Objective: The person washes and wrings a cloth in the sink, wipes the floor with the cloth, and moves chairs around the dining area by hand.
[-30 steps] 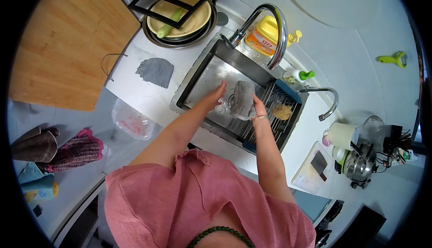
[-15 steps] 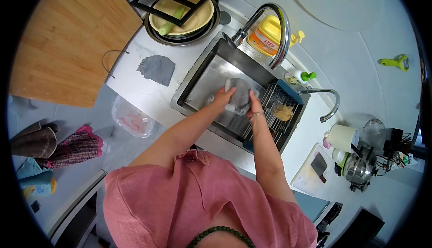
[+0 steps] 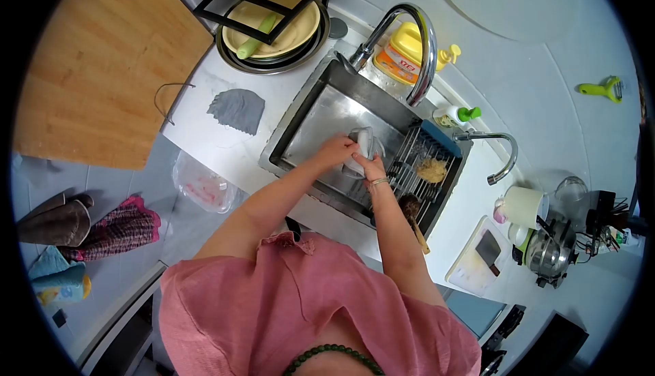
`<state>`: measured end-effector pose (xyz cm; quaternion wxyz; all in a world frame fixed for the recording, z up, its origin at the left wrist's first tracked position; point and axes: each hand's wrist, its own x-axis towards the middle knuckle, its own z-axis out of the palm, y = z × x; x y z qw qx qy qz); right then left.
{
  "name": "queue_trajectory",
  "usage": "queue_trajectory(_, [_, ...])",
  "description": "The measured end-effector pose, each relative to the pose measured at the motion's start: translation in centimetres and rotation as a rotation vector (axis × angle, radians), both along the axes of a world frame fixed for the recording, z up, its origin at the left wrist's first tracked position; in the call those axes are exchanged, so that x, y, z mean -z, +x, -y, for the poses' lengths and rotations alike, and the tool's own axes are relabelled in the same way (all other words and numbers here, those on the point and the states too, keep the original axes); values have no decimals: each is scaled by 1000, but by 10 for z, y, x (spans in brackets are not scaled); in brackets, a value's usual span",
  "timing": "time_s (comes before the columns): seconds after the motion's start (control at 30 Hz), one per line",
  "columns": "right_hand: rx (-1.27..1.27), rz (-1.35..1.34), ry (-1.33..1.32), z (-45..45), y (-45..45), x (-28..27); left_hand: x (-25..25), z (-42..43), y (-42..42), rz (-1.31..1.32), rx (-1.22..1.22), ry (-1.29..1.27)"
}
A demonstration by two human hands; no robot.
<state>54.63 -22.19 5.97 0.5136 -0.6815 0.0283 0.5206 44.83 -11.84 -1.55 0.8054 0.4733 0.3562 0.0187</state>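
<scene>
Grey-white, cloth-like bundle (image 3: 366,140), grasped by the left hand (image 3: 338,149) and right hand (image 3: 370,167) over the rectangular steel sink (image 3: 326,118); handling appears unfinished.

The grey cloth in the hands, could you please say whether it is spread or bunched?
Bunched: the grey cloth makes a compact bundle between the left hand and right hand, over the sink.

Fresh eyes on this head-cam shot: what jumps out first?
A pink fabric top dominates the bottom centre. Mid-frame, the left hand and right hand grip a bunched grey cloth over the rectangular stainless-steel sink. Higher up, a yellow plastic pump bottle with an orange label stands by the arched chrome tap.
</scene>
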Motion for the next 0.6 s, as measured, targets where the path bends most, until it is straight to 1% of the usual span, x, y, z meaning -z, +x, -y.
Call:
queue_trajectory(0.03, [1,-1,-3,3,2,5,2,-9,-5,5,-18,76])
queue_trajectory(0.07, [13,-110,46,7,5,14,3,-18,-9,11,-37,155])
queue_trajectory(0.1, [25,-219,96,6,4,9,2,-25,-13,16,-58,234])
queue_trajectory(0.13, [24,-219,96,6,2,4,0,-29,-14,22,-77,313])
queue_trajectory(0.17, [61,-276,83,6,-1,-3,-2,-26,-16,23,-79,312])
queue_trajectory(0.2, [97,-331,71,5,-5,-10,-8,-22,-19,185,-150,-74])
queue_trajectory(0.23, [92,-326,71,6,-8,0,-14,-21,-20,347,-218,-462])
queue_trajectory(0.27, [97,-510,225,8,-11,19,-19,-23,-17,353,-222,-461])
queue_trajectory(0.3, [101,-695,377,6,-15,24,-24,-23,-12,576,-206,-571])
queue_trajectory(0.33, [53,-797,432,5,-16,28,-29,-21,-9,799,-186,-681])
queue_trajectory(0.37, [54,-796,425,5,-17,32,-32,-25,-7,799,-190,-688])
queue_trajectory(0.43, [-23,-887,416,6,-17,41,-43,-37,-1,811,50,-582])
queue_trajectory(0.47, [-20,-888,411,5,-16,41,-52,-38,0,631,60,-471])
queue_trajectory(0.5, [-69,-683,292,3,-17,34,-48,-38,4,627,58,-475])
queue_trajectory(0.53, [-117,-478,174,2,-18,31,-40,-39,9,513,67,-330])
queue_trajectory(0.57, [-115,-485,171,2,-19,33,-33,-37,12,397,78,-186])
queue_trajectory(0.6, [-133,-359,119,2,-19,36,-31,-35,13,392,79,-190])
